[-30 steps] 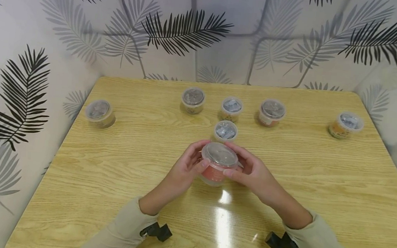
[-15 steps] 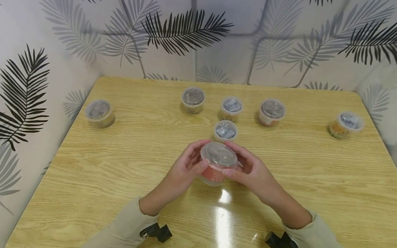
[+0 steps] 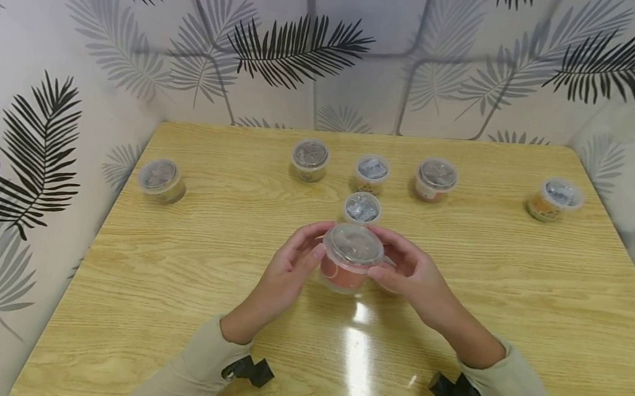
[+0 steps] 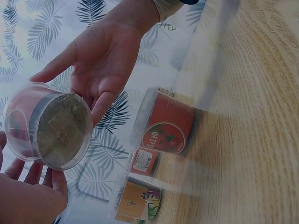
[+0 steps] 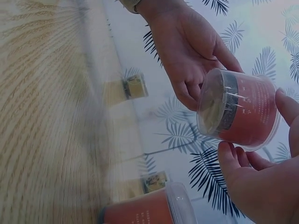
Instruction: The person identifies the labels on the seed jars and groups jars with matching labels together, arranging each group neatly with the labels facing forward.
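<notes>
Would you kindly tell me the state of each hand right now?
Left hand: holding one side of the red-labelled lidded tub, fingers curved round it.
Right hand: holding the same tub's other side.

White glare streaks the bright table (image 3: 207, 245) (the wrist views look dimmer).

Left hand (image 3: 286, 267) and right hand (image 3: 413, 279) grip a red-labelled lidded tub (image 3: 348, 261) between them, a smaller tub (image 3: 362, 208) just beyond, five more tubs (image 3: 435, 179) spread across the wood-grain table (image 3: 118, 307)!
</notes>
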### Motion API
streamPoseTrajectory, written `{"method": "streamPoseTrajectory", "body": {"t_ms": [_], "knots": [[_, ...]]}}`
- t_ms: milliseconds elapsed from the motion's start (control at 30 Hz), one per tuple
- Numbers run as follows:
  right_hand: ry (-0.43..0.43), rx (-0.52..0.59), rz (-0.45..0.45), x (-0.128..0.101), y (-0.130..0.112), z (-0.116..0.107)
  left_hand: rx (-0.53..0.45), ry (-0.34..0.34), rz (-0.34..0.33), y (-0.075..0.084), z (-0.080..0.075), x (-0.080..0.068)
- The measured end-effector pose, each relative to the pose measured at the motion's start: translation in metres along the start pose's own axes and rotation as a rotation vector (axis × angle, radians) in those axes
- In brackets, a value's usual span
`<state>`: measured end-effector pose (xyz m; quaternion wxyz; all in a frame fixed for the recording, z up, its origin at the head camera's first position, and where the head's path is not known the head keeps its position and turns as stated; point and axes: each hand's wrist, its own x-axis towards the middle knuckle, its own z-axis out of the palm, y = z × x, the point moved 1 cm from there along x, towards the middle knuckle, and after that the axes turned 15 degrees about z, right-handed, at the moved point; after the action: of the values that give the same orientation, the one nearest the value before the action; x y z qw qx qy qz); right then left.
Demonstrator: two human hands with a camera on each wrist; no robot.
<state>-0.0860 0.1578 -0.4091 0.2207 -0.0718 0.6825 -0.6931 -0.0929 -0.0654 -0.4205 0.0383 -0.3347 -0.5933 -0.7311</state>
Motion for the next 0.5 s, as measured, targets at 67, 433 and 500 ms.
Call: {"method": "streamPoseTrajectory", "body": {"t_ms": [67, 433, 500], "knots": [[-0.003, 0.005, 0.001, -0.0013, -0.0001, -0.0008, 0.001, 0.001, -0.003, 0.0005, 0.0003, -0.0002], [-0.095, 0.032, -0.022, -0.0027, -0.0007, 0.0001, -0.07, -0.002, -0.024, 0.0007, 0.0031, -0.0007], [-0.113, 0.028, -0.025, -0.002, -0.0008, 0.0015, -0.091, -0.013, -0.045, 0.0009, 0.004, -0.0008]]}}
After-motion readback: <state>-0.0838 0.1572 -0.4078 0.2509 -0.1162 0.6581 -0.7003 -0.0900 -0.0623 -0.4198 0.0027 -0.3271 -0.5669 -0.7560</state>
